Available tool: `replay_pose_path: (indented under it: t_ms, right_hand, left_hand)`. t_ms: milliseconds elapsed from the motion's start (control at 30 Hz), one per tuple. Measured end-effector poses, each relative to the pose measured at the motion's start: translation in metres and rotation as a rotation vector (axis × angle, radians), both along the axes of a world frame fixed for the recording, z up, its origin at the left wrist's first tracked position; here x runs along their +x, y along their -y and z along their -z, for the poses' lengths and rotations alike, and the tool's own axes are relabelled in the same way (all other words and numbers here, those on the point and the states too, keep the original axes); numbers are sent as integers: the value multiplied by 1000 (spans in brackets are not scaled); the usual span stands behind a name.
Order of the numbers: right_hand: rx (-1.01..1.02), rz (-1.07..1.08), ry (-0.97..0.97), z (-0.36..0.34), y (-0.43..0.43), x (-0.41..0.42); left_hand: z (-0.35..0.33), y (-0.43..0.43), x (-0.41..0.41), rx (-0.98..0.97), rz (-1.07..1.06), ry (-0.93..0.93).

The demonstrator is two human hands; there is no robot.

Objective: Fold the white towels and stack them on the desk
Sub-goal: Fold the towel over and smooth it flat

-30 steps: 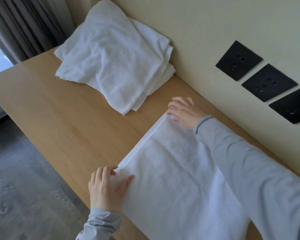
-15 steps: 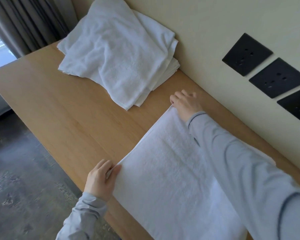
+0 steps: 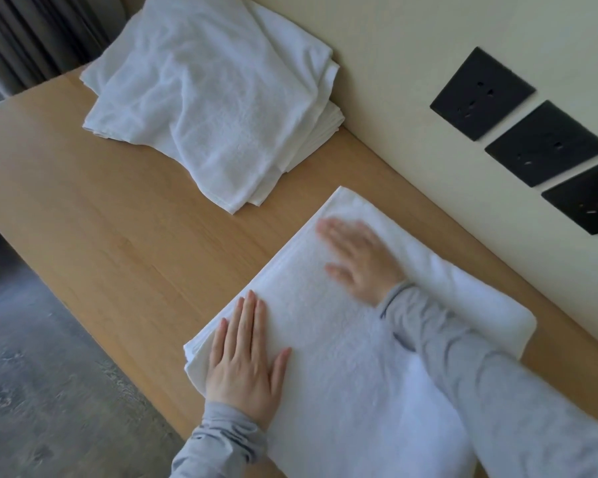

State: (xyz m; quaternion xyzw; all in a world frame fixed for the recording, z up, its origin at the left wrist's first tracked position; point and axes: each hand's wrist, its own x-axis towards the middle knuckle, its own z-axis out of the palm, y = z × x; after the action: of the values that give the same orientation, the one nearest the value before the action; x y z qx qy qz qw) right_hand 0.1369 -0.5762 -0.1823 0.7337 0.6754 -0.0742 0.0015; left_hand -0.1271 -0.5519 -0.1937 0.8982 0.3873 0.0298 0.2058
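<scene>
- 2 hands lay flat on the folded towel (image 3: 328,343) at lower centre of the frame.
- Left hand (image 3: 246,370) pressed its lower-left corner, fingers straight and together.
- Right hand (image 3: 358,260), blurred, rested palm down higher up, fingers spread.
- Towel lay on the desk (image 3: 101,219), beside the wall (image 3: 394,63).
- Loose pile of white towels (image 3: 214,98) sat at upper centre, apart from it.
- 3 black sockets (image 3: 546,146) were at upper right.
</scene>
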Motion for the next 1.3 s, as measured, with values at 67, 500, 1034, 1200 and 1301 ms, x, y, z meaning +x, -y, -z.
replay_pose_path:
  t_ms: [67, 500, 1034, 1200, 1301]
  right_hand:
    - [-60, 220, 30, -1, -3, 44]
    - [-60, -131, 17, -6, 94, -50]
    - [123, 64, -32, -39, 164, -33]
    - [-68, -77, 103, -22, 214, -30]
    - [-136, 115, 123, -19, 233, 25]
  left_hand:
    - [2, 0, 2, 10, -10, -9]
    - [2, -1, 4, 91, -25, -43]
    - [-41, 145, 49, 15, 106, 67]
    - [-28, 207, 47, -65, 183, -77]
    - [-14, 210, 42, -28, 215, -85]
